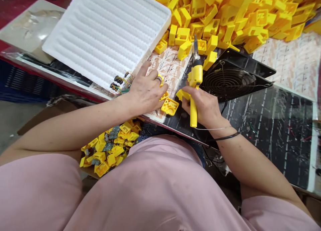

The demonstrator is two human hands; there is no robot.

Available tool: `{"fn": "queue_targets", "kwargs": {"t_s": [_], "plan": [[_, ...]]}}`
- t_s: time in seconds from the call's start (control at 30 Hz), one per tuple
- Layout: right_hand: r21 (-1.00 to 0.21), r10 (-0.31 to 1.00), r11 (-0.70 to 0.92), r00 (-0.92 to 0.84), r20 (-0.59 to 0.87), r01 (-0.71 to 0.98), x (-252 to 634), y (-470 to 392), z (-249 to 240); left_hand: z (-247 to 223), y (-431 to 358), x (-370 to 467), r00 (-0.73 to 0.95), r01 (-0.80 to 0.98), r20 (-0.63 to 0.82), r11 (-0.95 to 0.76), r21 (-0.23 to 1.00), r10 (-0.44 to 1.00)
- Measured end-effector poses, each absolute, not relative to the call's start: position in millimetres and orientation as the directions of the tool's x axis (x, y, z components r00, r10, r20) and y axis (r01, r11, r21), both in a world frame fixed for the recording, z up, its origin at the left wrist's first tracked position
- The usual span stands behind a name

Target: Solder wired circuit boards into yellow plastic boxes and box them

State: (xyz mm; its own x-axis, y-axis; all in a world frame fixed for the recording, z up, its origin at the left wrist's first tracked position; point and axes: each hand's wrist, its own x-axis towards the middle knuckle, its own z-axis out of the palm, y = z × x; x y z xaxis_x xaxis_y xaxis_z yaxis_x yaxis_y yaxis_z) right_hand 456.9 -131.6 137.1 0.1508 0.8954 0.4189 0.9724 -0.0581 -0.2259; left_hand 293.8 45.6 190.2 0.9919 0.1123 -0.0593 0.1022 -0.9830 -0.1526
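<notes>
My right hand (204, 105) is wrapped round the yellow handle of a soldering iron (195, 75), whose metal tip points up and away from me. A yellow plastic piece (182, 95) shows by the fingers of this hand; whether they touch it I cannot tell. My left hand (147, 90) lies palm down with its fingers apart, the index finger reaching toward the white foam tray's edge. Yellow housings partly show beneath its fingers. Just right of it, an open yellow housing (170, 106) lies face up near the table edge. Small wired parts (121, 82) sit beside the left wrist.
A white ridged foam tray (107, 30) stands left of centre. Behind it, a big heap of yellow housings (233, 13) spreads to the right. A black fan (233, 75) stands right of my right hand. Below the table, a box holds yellow and grey parts (110, 147).
</notes>
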Motion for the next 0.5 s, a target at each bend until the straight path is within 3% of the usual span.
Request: {"fn": "queue_targets", "kwargs": {"t_s": [0.07, 0.17, 0.33, 0.5], "plan": [[-0.31, 0.878, -0.048, 0.189, 0.441, 0.95, 449, -138, 142, 187, 46, 286, 0.994, 0.106, -0.001, -0.993, -0.053, 0.107], [-0.409, 0.867, -0.035, 0.231, 0.441, 0.912, 440, -150, 149, 189, 45, 278, 1.0, 0.015, -0.023, -1.0, -0.001, 0.015], [-0.235, 0.905, -0.091, 0.178, 0.385, 0.968, 447, -167, 157, 183, 34, 275, 0.976, -0.193, -0.081, -0.974, 0.121, -0.203], [-0.104, 0.918, 0.029, 0.015, 0.397, 0.994, 459, -169, 163, 161, 21, 269, 0.974, -0.158, 0.148, -0.984, -0.087, -0.169]]}}
